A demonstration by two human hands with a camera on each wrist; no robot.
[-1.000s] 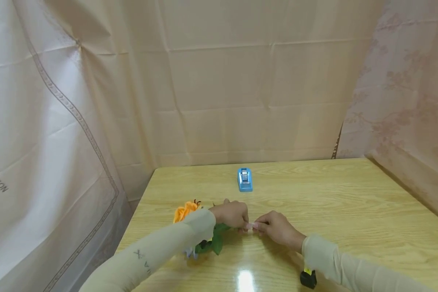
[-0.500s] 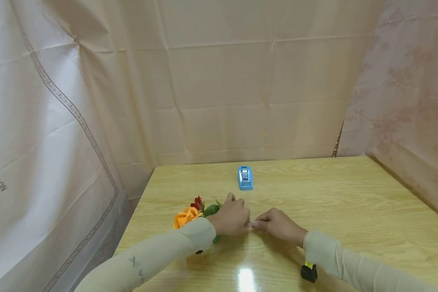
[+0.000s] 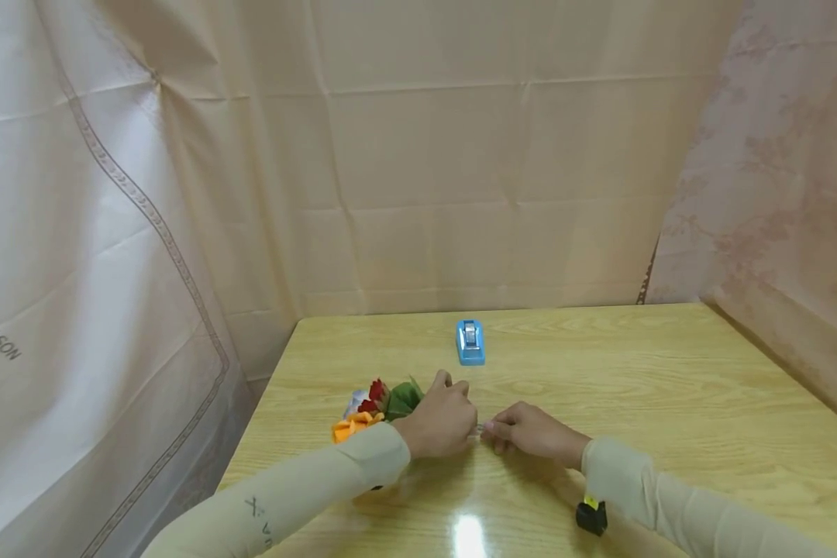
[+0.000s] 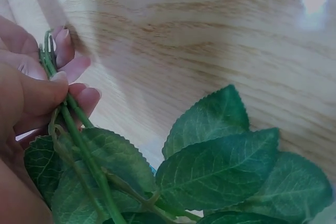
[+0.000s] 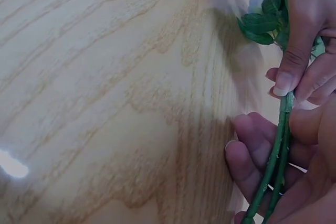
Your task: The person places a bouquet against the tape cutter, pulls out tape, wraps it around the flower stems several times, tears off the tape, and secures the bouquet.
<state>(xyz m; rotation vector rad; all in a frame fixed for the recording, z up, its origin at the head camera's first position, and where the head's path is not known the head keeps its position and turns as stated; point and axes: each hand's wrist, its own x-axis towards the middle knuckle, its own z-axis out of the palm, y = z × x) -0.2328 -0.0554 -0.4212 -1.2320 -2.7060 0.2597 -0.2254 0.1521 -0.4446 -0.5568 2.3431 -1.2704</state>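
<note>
My left hand (image 3: pixel 442 418) grips a small bunch of artificial flowers by its green stems (image 4: pixel 84 148), thumb pressed across them in the left wrist view. An orange flower (image 3: pixel 354 428), red blooms (image 3: pixel 374 395) and a pale flower (image 3: pixel 353 401) stick out on the left, with green leaves (image 3: pixel 403 399) beside them. My right hand (image 3: pixel 530 434) holds the stem ends just right of the left fingertips. A glossy clear strip like tape (image 5: pixel 287 101) shows on the stems between both hands. The left sleeve hides part of the bunch.
A blue tape dispenser (image 3: pixel 470 349) stands behind the hands on the wooden table (image 3: pixel 635 364). Under the right forearm lies a black and yellow object like a tape measure (image 3: pixel 591 518). Cloth curtains (image 3: pixel 418 155) close off the back and sides.
The left hand has turned over, rolling the bunch: the red and pale flowers have come up behind the orange one. The right hand stays close by at the stem ends.
</note>
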